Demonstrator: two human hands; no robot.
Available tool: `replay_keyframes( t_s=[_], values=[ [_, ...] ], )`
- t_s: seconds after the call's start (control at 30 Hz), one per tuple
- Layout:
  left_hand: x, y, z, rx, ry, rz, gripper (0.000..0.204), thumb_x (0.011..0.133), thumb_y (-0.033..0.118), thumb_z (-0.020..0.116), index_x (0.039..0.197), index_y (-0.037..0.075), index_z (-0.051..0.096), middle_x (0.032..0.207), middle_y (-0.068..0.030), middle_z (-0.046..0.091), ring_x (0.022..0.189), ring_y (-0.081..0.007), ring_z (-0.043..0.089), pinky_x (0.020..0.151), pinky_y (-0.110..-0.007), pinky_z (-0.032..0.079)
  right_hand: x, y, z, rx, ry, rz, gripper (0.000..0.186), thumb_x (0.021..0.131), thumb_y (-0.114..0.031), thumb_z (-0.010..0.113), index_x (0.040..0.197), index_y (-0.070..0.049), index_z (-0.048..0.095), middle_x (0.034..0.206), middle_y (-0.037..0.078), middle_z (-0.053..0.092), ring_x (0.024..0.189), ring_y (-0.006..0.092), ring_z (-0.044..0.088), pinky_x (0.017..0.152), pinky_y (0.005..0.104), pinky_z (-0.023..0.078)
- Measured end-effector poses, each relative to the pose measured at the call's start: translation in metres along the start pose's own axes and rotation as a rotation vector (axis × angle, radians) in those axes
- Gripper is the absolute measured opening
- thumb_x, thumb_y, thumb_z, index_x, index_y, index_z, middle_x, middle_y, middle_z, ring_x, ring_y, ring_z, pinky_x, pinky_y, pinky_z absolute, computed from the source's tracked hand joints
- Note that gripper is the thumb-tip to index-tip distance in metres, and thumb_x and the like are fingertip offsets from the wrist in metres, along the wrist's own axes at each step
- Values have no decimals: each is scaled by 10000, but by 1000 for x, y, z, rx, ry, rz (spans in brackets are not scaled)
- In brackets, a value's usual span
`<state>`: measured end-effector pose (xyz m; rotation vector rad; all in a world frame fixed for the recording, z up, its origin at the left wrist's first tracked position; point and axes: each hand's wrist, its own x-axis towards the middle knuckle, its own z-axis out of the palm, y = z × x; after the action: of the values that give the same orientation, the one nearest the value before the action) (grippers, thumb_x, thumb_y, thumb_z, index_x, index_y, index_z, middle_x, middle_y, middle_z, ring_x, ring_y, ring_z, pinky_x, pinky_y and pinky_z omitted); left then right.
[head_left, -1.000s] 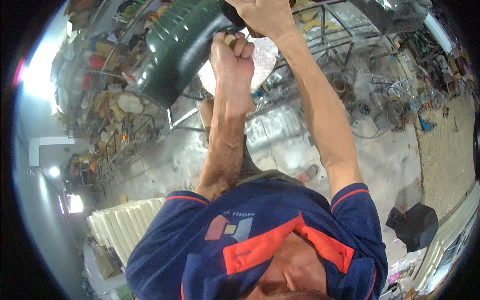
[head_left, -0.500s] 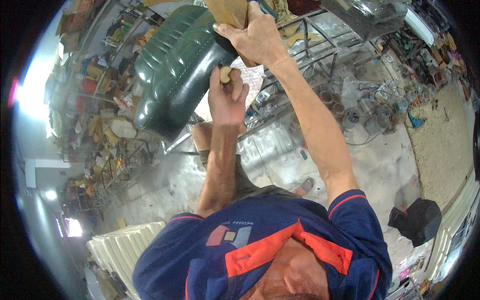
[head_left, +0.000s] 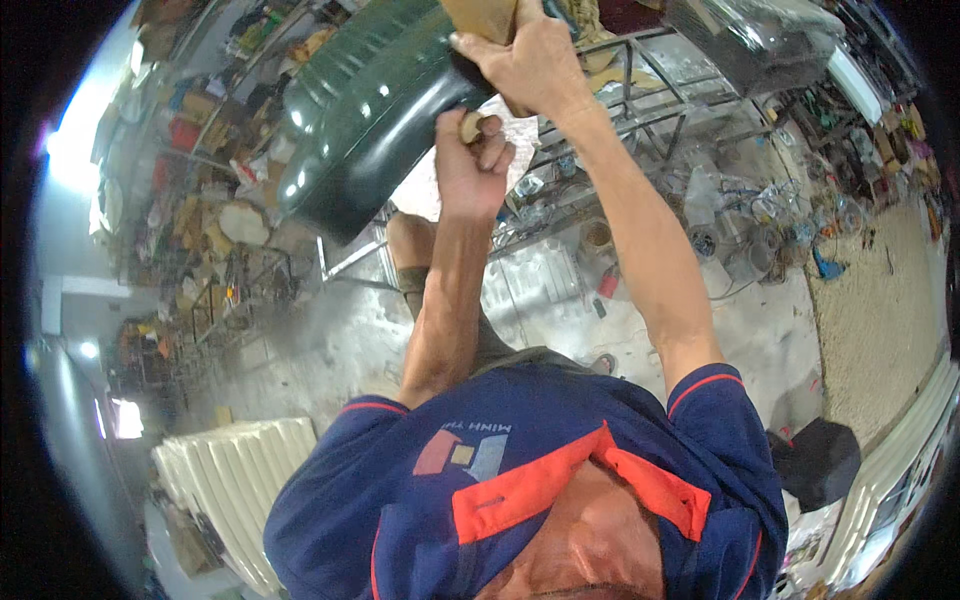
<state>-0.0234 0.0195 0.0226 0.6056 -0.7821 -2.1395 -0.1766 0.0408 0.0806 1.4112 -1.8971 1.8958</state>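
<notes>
My left hand has its fingers curled on a small pale beige object beside the lower edge of a glossy dark green padded piece with stitched channels. Higher and to the right, my right hand grips a flat tan-brown piece at the green piece's upper right end, thumb across it. A white surface shows beneath, behind my left hand.
Metal frames run behind my arms. Cluttered shelves line the left. Wires and containers sit at right. Stacked cream ribbed pads stand lower left, a black item lower right. My bent leg is under the work.
Since a second ago the tan piece has come into view under my right hand. My left hand dropped, then rose again toward the green piece's edge, still holding the small beige object.
</notes>
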Motion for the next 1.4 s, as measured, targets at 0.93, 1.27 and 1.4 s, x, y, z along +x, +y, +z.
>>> replay_keyframes(
  t_s=[0.93,1.27,1.4],
  values=[
    [8,-13,-73,142,56,251,252,1045,290,666,1067,38,656,876,-91,671,705,-240,672,627,-387,542,-24,-32,-6,78,-44,-30,672,846,-417,867,1066,130,544,920,398,714,919,547,733,784,540,595],
    [-95,-49,11,211,-99,15,284,1094,334,557,1128,52,570,823,-93,615,583,-160,487,524,-322,366,1,26,-40,114,-46,-3,722,825,-507,892,1133,98,644,1070,290,754,1044,414,739,892,471,574],
    [-121,-37,-24,444,-255,17,385,1095,339,594,1306,25,518,886,-101,631,631,-168,550,545,-328,403,-63,39,-61,238,53,24,616,845,-450,888,1159,42,690,1083,207,764,975,320,733,885,409,568]
  ],
)
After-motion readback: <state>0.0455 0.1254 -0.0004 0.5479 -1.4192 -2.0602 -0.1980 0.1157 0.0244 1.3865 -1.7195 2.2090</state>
